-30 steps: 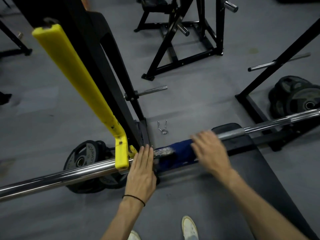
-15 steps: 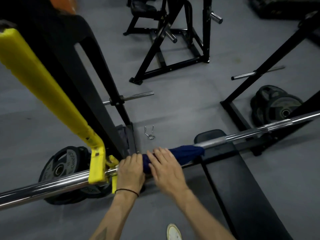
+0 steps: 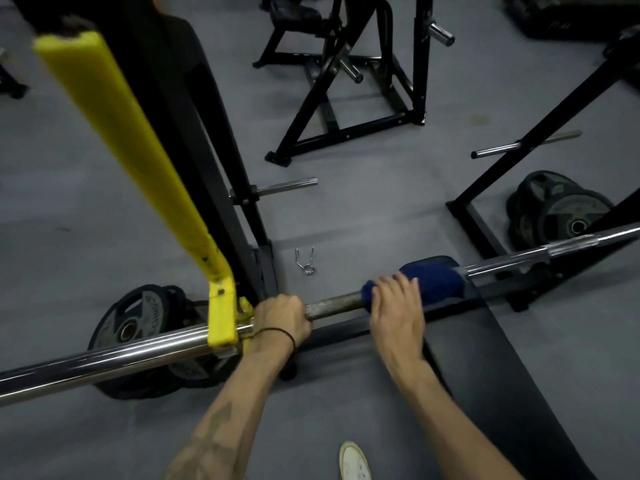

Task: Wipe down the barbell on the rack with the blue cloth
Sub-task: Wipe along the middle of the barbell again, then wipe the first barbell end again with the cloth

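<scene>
A steel barbell [image 3: 121, 355] runs from lower left to upper right, resting in the yellow hook of the rack [image 3: 221, 317]. My left hand [image 3: 282, 318] grips the bar just right of the hook, fingers curled round it. A blue cloth [image 3: 433, 278] is wrapped over the bar further right. My right hand [image 3: 398, 306] holds the cloth's left part, fingers bent over it and the bar. Between my hands a dull knurled stretch of bar [image 3: 334, 304] shows.
A black bench [image 3: 491, 375] lies under the bar at right. Weight plates [image 3: 138, 323] lean by the rack's black upright; more plates [image 3: 561, 213] sit at right. A spring collar [image 3: 306, 261] lies on the grey floor. Other black frames stand behind. My shoe [image 3: 353, 462] shows below.
My right hand slid the cloth to the right along the bar, baring the knurled stretch. My left hand's fingers, earlier laid flat, now curl round the bar.
</scene>
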Available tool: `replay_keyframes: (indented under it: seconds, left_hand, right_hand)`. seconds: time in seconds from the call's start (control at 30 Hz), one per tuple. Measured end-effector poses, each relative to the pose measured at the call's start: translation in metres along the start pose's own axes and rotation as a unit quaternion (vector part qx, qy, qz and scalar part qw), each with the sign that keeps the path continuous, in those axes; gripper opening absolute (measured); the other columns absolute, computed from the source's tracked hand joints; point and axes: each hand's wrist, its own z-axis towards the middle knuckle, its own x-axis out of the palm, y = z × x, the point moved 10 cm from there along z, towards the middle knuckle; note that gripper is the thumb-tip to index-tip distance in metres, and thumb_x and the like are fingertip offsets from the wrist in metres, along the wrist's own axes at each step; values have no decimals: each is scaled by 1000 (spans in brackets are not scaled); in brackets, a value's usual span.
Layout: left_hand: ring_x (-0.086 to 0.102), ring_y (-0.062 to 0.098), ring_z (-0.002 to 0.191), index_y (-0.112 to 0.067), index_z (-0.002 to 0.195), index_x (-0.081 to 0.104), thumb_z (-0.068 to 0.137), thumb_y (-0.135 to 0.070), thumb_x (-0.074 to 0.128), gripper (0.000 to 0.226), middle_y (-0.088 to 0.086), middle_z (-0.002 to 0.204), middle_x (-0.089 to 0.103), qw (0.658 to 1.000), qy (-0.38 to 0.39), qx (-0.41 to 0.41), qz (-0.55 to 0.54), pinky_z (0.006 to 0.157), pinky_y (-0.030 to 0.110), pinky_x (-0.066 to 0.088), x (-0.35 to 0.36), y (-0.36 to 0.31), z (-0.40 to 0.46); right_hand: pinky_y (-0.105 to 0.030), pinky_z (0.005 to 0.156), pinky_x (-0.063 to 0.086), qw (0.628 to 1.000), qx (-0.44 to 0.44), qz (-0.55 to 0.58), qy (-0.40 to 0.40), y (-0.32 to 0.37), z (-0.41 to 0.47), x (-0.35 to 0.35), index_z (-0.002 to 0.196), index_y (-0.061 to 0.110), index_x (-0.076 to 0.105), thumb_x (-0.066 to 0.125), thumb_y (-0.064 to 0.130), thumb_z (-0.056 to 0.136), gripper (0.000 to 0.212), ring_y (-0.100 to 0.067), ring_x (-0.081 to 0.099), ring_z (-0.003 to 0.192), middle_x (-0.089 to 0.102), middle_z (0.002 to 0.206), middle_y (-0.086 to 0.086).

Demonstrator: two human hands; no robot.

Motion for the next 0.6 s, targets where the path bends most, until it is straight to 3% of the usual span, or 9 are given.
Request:
replay_keyframes:
  seconds: [0.07,0.17,0.27,0.33,0.4,0.43,0.5,0.57,0.6]
  left_hand:
    - [62,32,107,-18,113,63,88,-29,55,29,6,112,66,996,-71,43,-37,89,37,45,-6,-2,-20]
    - [61,34,111,-5,127,60,79,-23,53,52,13,120,63,959,-158,165,-164,100,39,47,-6,13,-68]
    - [48,25,130,-10,138,54,83,-20,57,56,6,143,52,943,-200,200,-177,113,38,40,0,64,-118]
    - [48,25,132,-13,135,57,88,-16,54,47,5,142,51,934,-239,191,-188,114,37,36,-1,108,-141]
    - [47,26,135,-10,133,58,89,-16,49,45,9,142,52,932,-272,156,-181,115,37,33,-2,154,-153]
    - [47,28,135,-8,134,57,89,-17,47,47,10,143,52,935,-280,139,-170,115,39,32,-2,174,-155]
    - [46,31,136,-8,139,50,88,-19,50,52,11,146,49,945,-271,104,-149,117,40,26,-1,210,-157]
    - [41,30,138,-7,143,47,82,-16,67,65,12,148,46,957,-254,77,-117,121,36,15,-1,237,-156]
    - [40,30,139,-5,144,46,77,-14,75,74,13,149,45,963,-239,66,-107,122,35,11,0,249,-155]
  right_hand:
    - [-49,116,34,998,-54,26,3,55,-20,7,109,7,76,41,22,101,40,-32,68,112,75,110,-9]
    - [-45,108,41,995,-56,82,4,111,-40,10,103,6,77,45,22,103,36,-28,71,102,76,105,-8]
    - [-36,76,50,989,-11,144,-29,140,-43,-11,83,8,71,45,24,105,37,-24,66,71,70,77,-5]
    - [-31,62,40,978,42,203,-29,156,-52,-22,77,11,65,44,28,104,39,-22,59,62,64,69,-3]
    - [-25,57,26,957,97,273,-29,177,-69,-26,74,13,62,43,37,103,42,-19,52,58,61,65,-2]
    - [-23,57,22,945,117,303,-27,191,-80,-25,73,14,61,41,44,104,48,-16,49,58,59,64,-1]
    - [-20,59,32,931,120,343,-34,221,-99,-20,80,11,68,35,54,107,61,-11,53,66,64,71,0]
    - [-25,79,49,943,80,321,-42,249,-112,-13,99,3,76,36,47,109,60,-13,65,90,75,93,-5]
    - [-30,89,50,955,49,289,-48,264,-118,-10,104,3,77,37,42,110,57,-18,67,99,77,101,-6]
